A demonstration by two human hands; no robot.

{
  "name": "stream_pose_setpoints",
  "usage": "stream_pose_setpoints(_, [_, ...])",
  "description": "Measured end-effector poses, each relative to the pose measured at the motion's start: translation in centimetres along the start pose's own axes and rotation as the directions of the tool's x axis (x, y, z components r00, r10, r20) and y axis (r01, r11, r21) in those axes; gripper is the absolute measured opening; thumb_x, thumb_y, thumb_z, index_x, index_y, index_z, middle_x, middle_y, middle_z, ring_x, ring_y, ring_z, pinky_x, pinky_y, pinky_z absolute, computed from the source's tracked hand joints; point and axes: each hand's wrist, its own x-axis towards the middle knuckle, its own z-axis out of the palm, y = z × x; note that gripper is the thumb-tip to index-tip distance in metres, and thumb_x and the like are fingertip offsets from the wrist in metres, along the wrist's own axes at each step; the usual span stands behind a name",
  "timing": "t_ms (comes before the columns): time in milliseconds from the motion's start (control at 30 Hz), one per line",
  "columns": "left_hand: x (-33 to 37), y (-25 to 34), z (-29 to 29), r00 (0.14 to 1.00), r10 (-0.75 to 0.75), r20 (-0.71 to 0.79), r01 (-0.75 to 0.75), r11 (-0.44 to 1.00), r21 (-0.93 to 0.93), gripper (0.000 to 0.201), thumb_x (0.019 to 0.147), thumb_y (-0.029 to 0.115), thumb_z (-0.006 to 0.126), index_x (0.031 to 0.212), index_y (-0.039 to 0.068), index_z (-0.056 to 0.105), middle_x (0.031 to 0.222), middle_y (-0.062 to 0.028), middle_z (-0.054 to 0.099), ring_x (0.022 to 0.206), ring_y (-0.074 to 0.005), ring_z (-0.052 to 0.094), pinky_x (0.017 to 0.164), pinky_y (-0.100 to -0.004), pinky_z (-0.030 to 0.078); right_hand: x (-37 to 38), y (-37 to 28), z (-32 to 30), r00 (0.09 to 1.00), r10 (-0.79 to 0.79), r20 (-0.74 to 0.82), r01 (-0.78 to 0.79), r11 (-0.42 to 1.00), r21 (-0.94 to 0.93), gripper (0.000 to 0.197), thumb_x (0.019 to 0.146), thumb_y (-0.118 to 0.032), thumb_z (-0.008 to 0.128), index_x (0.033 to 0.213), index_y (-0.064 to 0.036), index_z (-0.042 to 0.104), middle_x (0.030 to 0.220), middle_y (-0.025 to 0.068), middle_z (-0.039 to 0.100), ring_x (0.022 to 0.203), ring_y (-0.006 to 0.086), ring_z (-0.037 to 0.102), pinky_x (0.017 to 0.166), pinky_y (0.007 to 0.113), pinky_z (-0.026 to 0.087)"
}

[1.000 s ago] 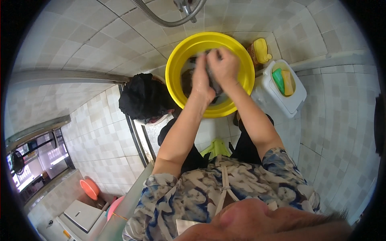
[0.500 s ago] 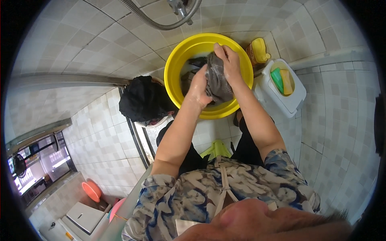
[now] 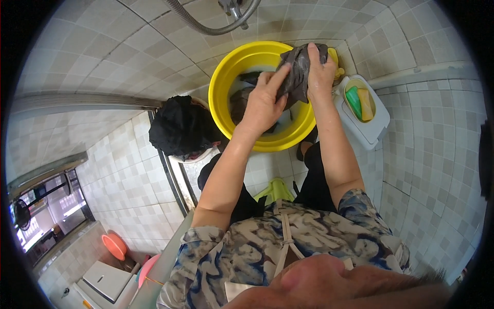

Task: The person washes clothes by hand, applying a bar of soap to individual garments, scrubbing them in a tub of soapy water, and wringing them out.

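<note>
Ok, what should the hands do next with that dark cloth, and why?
I'd probably move the dark grey cloth left, over the middle of the yellow basin: the right hand holds it across the basin's right rim, seemingly partly outside, and it looks wet, so drips could miss the basin.

Both forearms [image 3: 337, 147] reach forward, left hand [image 3: 263, 105] loosely spread, right hand [image 3: 321, 77] gripping.

The creased dark-grey cloth [image 3: 298, 77] appears wet, the round yellow plastic basin [image 3: 218, 103] smooth and glossy, the curved ribbed hose [image 3: 203, 28] metallic, the heaped black cloth [image 3: 177, 123] matt.
</note>
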Motion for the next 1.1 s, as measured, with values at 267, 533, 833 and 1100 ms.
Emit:
stream_pose_setpoints(267, [1.4, -2.3, -1.1, 0.902, -0.414, -0.122, 0.244, 0.722, -0.648, 0.021, 0.096, 0.016, 0.051, 0.095, 0.002, 0.066, 0.085, -0.0033, 0.067, 0.076, -0.0163, 0.063, 0.071, -0.0324, 0.05, -0.3, -1.6, -0.4, 0.981, 0.182, 0.065, -0.191, 0.965, 0.182, 0.027, 0.083, -0.019, 0.07, 0.097, 0.0028, 0.062, 0.092, 0.0079, 0.064, 0.077, 0.0141, 0.06, 0.07, 0.029, 0.049])
stream_pose_setpoints(533, [1.2, -5.6, -0.4, 0.8, -0.524, 0.293, 0.154, -0.293, -0.944, 0.024, 0.096, 0.028, 0.049, 0.091, 0.007, 0.06, 0.087, -0.0042, 0.063, 0.083, -0.0158, 0.06, 0.079, -0.0324, 0.049, -7.9, -2.1, 2.0, 0.797, -0.182, 0.576, 0.227, 0.974, -0.008, 0.021, 0.076, -0.019, 0.073, 0.09, -0.0065, 0.065, 0.1, 0.0056, 0.063, 0.092, 0.0204, 0.061, 0.087, 0.032, 0.046])
stream_pose_setpoints(833, [1.5, -1.1, 2.7, 0.623, -0.688, 0.372, 0.427, -0.099, -0.899, 0.04, 0.091, 0.046, 0.051, 0.112, 0.013, 0.059, 0.102, -0.003, 0.063, 0.089, -0.0194, 0.059, 0.081, -0.0338, 0.048, -4.4, -0.2, 2.3, 0.868, -0.413, 0.277, 0.494, 0.662, -0.563, 0.023, 0.073, -0.021, 0.065, 0.087, -0.0028, 0.06, 0.084, 0.0189, 0.06, 0.075, 0.0362, 0.061, 0.066, 0.041, 0.05])
stream_pose_setpoints(1100, [-1.0, -1.6, 2.7, 0.85, -0.527, 0.023, 0.329, 0.495, -0.804, 0.034, 0.088, 0.029, 0.057, 0.11, 0.003, 0.055, 0.104, -0.0118, 0.062, 0.093, -0.0268, 0.061, 0.088, -0.036, 0.047, -6.0, 0.9, 2.3, 0.823, -0.328, 0.464, 0.563, 0.579, -0.589, 0.022, 0.071, -0.025, 0.062, 0.07, -0.0038, 0.058, 0.068, 0.0169, 0.057, 0.064, 0.0373, 0.059, 0.056, 0.042, 0.048])
